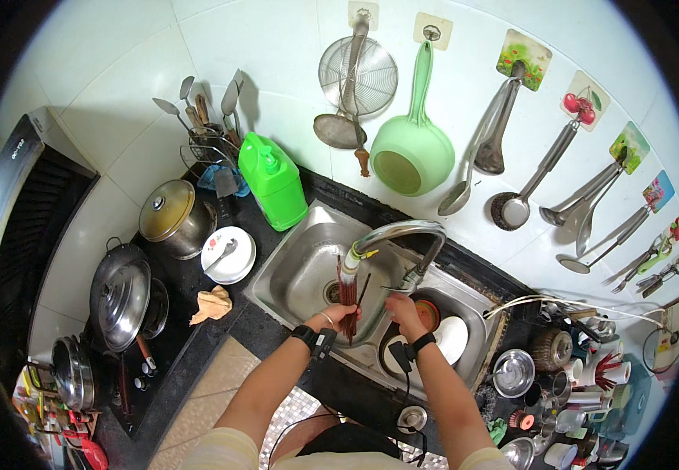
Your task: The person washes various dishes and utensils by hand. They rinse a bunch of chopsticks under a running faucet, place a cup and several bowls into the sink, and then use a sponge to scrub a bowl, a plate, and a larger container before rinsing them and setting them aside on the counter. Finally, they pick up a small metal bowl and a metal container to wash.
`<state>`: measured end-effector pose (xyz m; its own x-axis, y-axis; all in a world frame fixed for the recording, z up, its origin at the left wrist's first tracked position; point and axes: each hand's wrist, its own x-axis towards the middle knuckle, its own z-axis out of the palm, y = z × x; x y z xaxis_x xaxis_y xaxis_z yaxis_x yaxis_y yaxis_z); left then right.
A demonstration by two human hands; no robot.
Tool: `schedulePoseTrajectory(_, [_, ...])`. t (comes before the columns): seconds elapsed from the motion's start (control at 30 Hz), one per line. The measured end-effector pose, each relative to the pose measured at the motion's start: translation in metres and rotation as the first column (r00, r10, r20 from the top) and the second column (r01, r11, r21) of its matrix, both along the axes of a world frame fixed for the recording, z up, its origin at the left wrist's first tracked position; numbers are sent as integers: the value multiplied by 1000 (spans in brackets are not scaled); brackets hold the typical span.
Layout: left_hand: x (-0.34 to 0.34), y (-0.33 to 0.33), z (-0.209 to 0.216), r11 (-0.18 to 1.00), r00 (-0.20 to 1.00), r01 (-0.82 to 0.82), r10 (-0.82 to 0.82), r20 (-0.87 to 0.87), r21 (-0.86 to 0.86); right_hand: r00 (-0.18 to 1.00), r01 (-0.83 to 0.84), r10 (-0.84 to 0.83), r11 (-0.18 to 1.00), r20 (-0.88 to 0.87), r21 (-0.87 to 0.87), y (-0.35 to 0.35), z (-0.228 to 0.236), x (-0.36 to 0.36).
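Note:
My left hand (338, 315) is closed round a bundle of dark reddish-brown chopsticks (348, 294) over the left sink basin (288, 262). The chopsticks stand nearly upright beneath the spout of the chrome faucet (402, 229), and one leans apart from the others. At the faucet's base, my right hand (405, 309) has its fingers curled at the faucet handle (398, 290), partly hidden from view. Below that hand, the right sink basin (476, 313) holds white plates (450, 341) and a reddish-brown bowl (427, 315).
A green jug (273, 182) stands behind the sink. White plates (229, 252), a lidded pot (176, 218), a cloth (211, 305) and a wok (120, 301) sit leftward. Crowded cups and metal bowls (513, 373) fill the right counter. A green pan (411, 153) and ladles hang above.

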<state>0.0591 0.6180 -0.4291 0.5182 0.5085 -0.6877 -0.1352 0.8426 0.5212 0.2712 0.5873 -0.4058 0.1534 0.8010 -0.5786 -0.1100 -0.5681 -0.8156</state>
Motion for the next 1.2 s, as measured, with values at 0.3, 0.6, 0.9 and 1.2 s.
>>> schedulePoseTrajectory(0.3, [-5, -15, 18, 965, 968, 250, -251, -2, -78, 981, -109, 138, 975, -140, 195, 20, -36, 17])
schedulePoseTrajectory(0.6, [-31, -21, 40, 836, 835, 543, -528, -155, 77, 489, -764, 323, 606, 810, 220, -3, 77, -22])
schedulePoseTrajectory(0.9, [-33, -41, 85, 665, 674, 738, -720, -162, 114, 71, -970, -25, 233, 997, 75, -30, 94, -22])
schedulePoseTrajectory(1.2, [-53, -13, 119, 716, 723, 691, -689, -59, 102, 215, -956, 123, 230, 969, 182, -42, 80, 1])
